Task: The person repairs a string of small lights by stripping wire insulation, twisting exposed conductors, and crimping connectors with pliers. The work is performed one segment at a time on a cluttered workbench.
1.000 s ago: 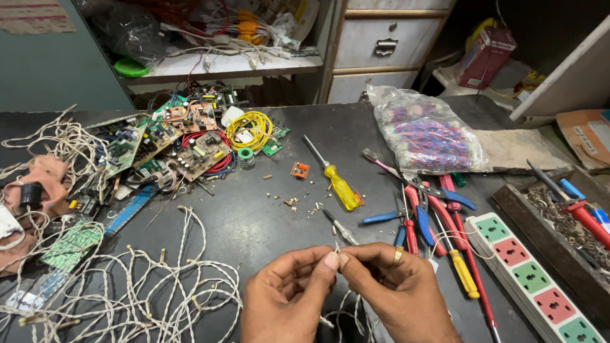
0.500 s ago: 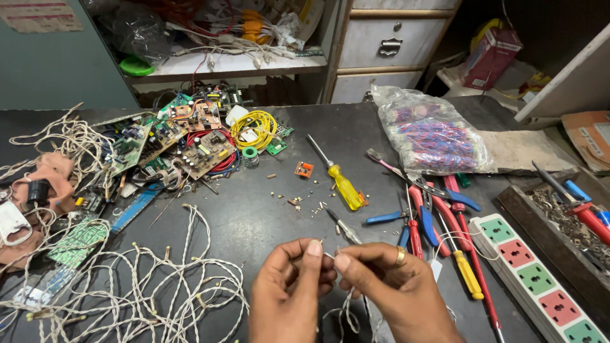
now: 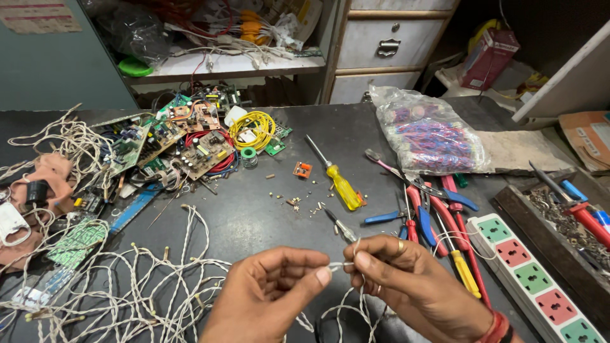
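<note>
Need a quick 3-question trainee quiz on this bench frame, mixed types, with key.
1. True or false: both hands pinch the same white twisted wire.
2. Which tool lies just beyond the fingertips? A) small dark-handled screwdriver B) hammer C) tape measure
3. Fill in: the yellow-handled screwdriver lies between the small orange part and the ____ of red and blue wires.

Key:
1. True: left hand and right hand meet on it.
2. A
3. Clear plastic bag.
</note>
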